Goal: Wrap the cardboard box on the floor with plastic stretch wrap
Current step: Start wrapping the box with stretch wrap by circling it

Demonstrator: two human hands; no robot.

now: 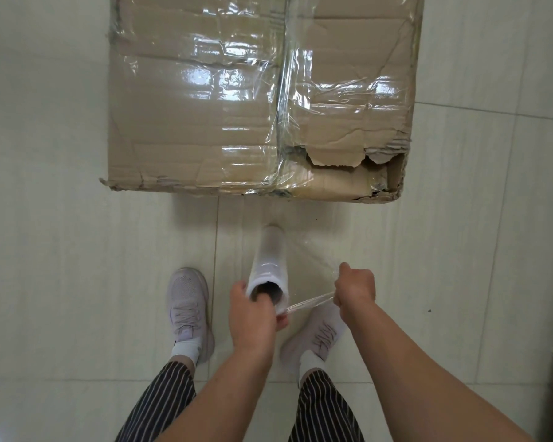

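Left shoe (pixel 189 311): pale, flat on the tiled floor (pixel 45 218), just left of our hands.
Left hand (pixel 253 320): we grip the near end of the roll; the fingers curl over its rim, and at least one seems tucked into the hollow core.
Roll of stretch wrap (pixel 268 266): held above the floor between our feet and the box, with its far end pointing at the box.
Roll core (pixel 264 290): an open tube. All we see in it is our own fingers at the mouth.
Film (pixel 310 303): a clear web runs from the roll's right side, its near edge bunched into a taut strand.
Right hand (pixel 353 288): closed in a fist, with the gathered film clamped inside.
Right shoe (pixel 323 333): below the strand, partly hidden by our right forearm.
Cardboard box (pixel 198 122): on the floor ahead of us, near but apart from the roll. Glossy film already lies over its top, thickest along the middle seam.
Torn corner (pixel 348 161): the near right flap is ripped open. We see more cardboard and shadow inside but cannot tell the contents.
Step, as we judge it: drawing off or parting a length of film, with the wrap partly done.
Next move: we need a firm hold on the roll and steady tension on the film. We cannot tell whether the film joins the box.
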